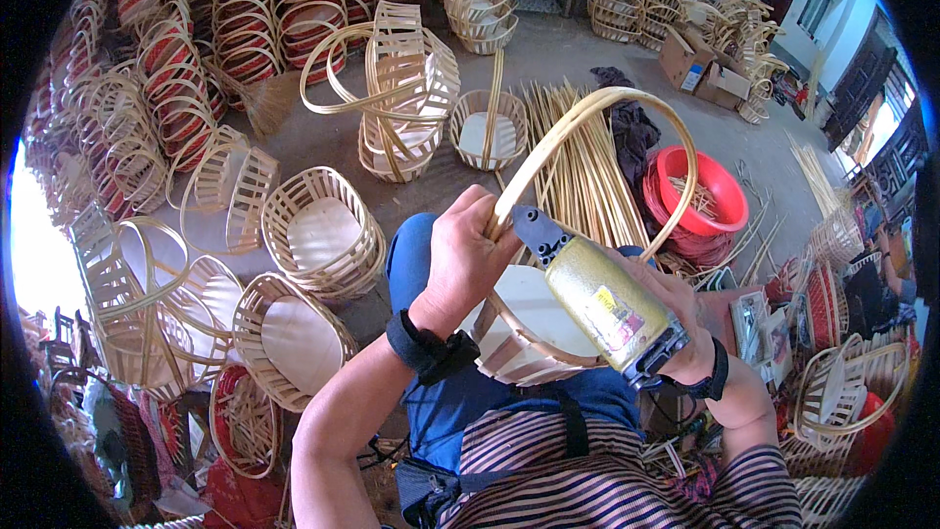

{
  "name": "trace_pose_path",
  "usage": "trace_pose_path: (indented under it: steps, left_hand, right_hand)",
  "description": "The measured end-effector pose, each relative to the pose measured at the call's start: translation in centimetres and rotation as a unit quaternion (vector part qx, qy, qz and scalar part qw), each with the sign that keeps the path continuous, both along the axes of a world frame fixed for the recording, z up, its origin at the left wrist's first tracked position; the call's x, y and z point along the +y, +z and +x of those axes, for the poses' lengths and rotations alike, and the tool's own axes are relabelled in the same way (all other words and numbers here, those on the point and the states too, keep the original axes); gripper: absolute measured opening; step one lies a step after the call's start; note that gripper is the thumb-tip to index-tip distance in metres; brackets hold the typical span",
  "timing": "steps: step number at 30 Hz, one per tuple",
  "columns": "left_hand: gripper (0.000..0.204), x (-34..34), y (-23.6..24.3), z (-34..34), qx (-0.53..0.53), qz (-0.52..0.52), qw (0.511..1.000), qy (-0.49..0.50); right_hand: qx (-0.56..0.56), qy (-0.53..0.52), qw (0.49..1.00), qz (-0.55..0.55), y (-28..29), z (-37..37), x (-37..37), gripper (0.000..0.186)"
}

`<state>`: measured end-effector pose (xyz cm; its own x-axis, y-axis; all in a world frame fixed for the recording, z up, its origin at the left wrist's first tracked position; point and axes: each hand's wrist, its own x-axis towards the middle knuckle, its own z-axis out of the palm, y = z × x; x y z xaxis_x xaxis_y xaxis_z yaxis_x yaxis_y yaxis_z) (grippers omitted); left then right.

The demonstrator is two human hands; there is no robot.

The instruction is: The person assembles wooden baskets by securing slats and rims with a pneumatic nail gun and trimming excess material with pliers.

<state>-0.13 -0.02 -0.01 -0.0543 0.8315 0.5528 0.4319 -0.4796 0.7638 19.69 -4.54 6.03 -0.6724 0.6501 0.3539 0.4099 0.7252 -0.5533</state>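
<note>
My left hand (468,255) grips a pale bamboo handle strip (594,99) that arches high over a woven oval basket (513,333) on my lap. Just beside that grip, the dark nose of a yellow pneumatic staple gun (607,309) meets the strip at its left end. My right hand (676,309) is wrapped round the gun, its fingers mostly hidden behind the body. The arch's right leg descends behind the gun, so its end is hidden. Much of the basket's white base and slatted side lies under the gun and my hands.
Stacked baskets (318,235) stand on the left, taller piles (235,10) behind. Ahead lie bundled bamboo strips (573,167), dark cloth (627,137) and a red basin (729,211). Cardboard boxes (685,59) sit at the back right, with cluttered baskets (847,382) at my right.
</note>
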Motion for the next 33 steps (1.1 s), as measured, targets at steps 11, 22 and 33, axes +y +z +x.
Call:
trace_pose_path:
  steps: [11,22,33]
  left_hand:
    - [0.021,0.2,-0.5,-1.6,-0.041,-0.1,0.994,0.007]
    - [0.048,-1.6,-2.3,-8.8,0.057,0.048,0.996,-0.049]
    - [0.026,-1.1,2.4,-5.3,0.09,-0.08,0.987,0.11]
  right_hand:
    - [0.038,-0.061,0.997,-0.041,0.9,1.3,-1.5,0.05]
    - [0.333,-0.475,0.744,-0.331,-9.3,15.6,-2.4,0.019]
    - [0.6,-0.456,0.521,-0.401,-25.1,25.0,-7.7,0.018]
